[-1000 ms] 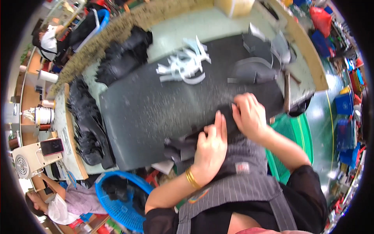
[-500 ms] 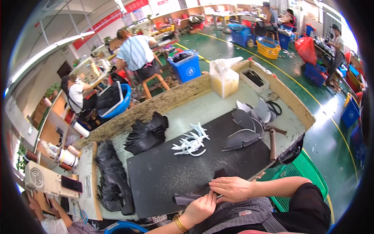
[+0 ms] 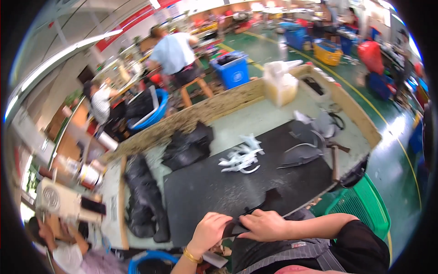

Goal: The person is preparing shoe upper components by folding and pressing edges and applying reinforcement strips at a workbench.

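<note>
At the near edge of the black work mat (image 3: 200, 196), both my hands grip a dark, flexible cut piece (image 3: 269, 200) that looks like leather. My left hand (image 3: 211, 230) is closed on its left end. Fingers bent, my right hand (image 3: 263, 224) pinches it a little farther right, close to the left. Part of the piece rises beyond my right hand over the mat; the rest is hidden by my fingers. White curved strips (image 3: 242, 156) lie heaped on the mat beyond my hands. Grey curved pieces (image 3: 301, 154) rest on its far right part.
Stacks of black pieces lie at the left (image 3: 145, 201) and far side (image 3: 189, 145). A hammer (image 3: 336, 162) lies at the right edge. A plastic container of yellowish stuff (image 3: 279, 84) stands at the back by a wooden rim (image 3: 228, 100). A green basket (image 3: 360, 203) is right; co-workers sit beyond.
The view has shifted, so the table appears farther right. My left hand has turned more upright, and the dark piece is now lifted and bent between my hands rather than lying flatter.
</note>
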A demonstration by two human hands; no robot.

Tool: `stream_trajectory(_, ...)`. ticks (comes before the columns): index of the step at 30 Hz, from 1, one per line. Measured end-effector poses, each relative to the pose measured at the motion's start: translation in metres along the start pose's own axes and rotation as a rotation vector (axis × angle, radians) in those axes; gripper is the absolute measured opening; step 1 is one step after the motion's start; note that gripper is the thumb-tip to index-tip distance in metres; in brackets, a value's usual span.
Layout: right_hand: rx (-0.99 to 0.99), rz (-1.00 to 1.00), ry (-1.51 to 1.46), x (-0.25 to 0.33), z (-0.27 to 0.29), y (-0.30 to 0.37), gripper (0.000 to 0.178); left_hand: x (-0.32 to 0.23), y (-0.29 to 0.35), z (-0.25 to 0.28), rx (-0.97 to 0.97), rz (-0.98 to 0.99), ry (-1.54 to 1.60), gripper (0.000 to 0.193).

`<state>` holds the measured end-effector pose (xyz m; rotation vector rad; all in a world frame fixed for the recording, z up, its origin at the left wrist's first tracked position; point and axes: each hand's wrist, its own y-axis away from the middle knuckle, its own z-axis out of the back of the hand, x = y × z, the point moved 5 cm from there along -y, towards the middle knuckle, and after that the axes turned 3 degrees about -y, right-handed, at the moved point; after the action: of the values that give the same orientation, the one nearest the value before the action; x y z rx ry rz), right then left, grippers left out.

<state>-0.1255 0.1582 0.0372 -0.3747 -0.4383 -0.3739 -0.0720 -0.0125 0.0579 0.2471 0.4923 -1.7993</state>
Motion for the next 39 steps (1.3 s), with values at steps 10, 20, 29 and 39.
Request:
stream_trajectory(10,0.025,-0.074,0.135,0.013,-0.027,-0.015,0.018,-0.053,0.05,-0.052,-0.624,0.078,-0.171,0.017)
stream_trajectory(20,0.194,-0.254,0.251,-0.017,-0.012,-0.042,0.014,-0.037,0.032,-0.069,-0.393,0.175,-0.187,0.04)
stream_trajectory(29,0.025,-0.281,-0.029,-0.021,-0.017,-0.051,0.021,-0.025,0.047,-0.076,-0.45,0.207,-0.106,0.05)
stream_trajectory(39,-0.038,0.04,0.071,0.013,-0.023,-0.025,0.01,-0.012,0.037,-0.06,-0.354,0.277,0.033,0.022)
